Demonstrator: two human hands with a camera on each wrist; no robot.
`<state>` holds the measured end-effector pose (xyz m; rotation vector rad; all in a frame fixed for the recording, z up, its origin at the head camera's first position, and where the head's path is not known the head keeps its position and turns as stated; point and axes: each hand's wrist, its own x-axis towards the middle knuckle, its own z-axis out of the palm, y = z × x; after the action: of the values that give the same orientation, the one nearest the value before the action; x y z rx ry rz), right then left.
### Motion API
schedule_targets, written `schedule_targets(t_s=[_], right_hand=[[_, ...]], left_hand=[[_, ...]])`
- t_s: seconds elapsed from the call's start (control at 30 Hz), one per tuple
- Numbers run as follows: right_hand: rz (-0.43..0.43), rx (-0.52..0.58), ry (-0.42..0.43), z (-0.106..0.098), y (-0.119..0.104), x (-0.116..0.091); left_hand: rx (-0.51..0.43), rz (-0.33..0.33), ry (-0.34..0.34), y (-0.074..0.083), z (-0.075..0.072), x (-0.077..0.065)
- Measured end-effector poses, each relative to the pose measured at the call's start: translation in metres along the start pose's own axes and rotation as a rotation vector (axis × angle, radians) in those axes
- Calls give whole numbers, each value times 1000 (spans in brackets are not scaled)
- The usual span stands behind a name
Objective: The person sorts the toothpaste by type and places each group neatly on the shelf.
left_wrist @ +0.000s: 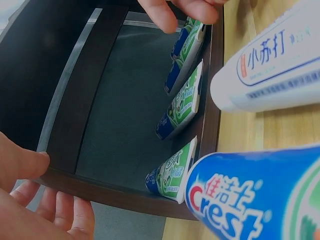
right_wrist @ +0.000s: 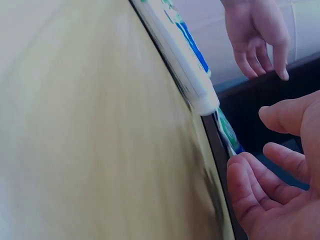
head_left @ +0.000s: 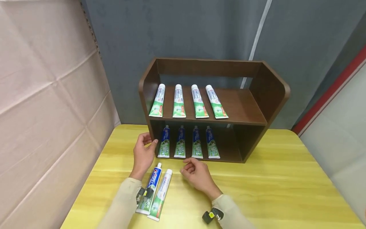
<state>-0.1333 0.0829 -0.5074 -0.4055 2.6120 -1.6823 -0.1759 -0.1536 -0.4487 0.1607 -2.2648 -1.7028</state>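
Note:
A dark brown two-tier shelf (head_left: 243, 109) stands on the table. My left hand (head_left: 144, 156) holds its left side panel, thumb on one face and fingers round the other in the left wrist view. My right hand (head_left: 198, 175) is by the lower front edge, fingers loosely bent and holding nothing. Several white-and-green toothpaste tubes (head_left: 179, 101) lie in a row on the upper tier. Blue-and-green toothpaste tubes (head_left: 180, 142) line the lower tier. Close to my left forearm, a blue Crest toothpaste tube (head_left: 154, 178) and a white toothpaste tube (head_left: 162, 190) lie side by side on the table.
The yellow wood-grain table (head_left: 286, 184) extends to both sides of the shelf. Behind it hangs a grey curtain (head_left: 200, 28); a pale cloth wall (head_left: 51, 95) stands at the left. On the right is a white panel with a red stripe (head_left: 331, 92).

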Motion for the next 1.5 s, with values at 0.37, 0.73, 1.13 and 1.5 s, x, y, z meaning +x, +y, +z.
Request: schedule_targets(t_s=[0.37,0.73,1.13,1.5], right_hand=[[19,8,-128,20,-7,-8],[50,-80,-165,44,-15,-16],[87,-253,-170,57,-31,-24],[38,-113,-230,54,-34,-28]], left_hand=[[51,51,-6,-4,0,3],[78,79,-30,-5,-4,5],[80,96,-19,-6,-1,5],[80,72,-25,-8,-1,3]])
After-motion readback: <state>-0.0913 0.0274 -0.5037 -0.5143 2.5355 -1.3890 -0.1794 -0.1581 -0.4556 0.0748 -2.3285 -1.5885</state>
